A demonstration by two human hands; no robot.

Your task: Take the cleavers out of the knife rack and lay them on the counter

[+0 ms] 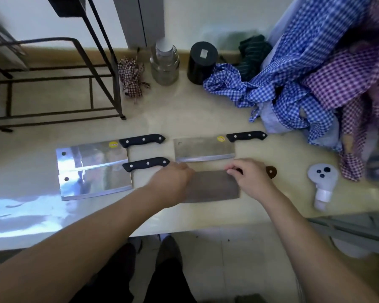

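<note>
Four cleavers lie flat on the tabletop (184, 119). Two shiny cleavers (92, 169) sit at left, blades overlapping. A dull cleaver (204, 149) lies behind the hands. The fourth cleaver (212, 186) lies nearest. The left hand (173, 180) rests on its blade, fingers hidden. The right hand (249, 178) has its fingers (232, 170) pinching its handle end. The black wire rack (53, 84) stands rear left.
</note>
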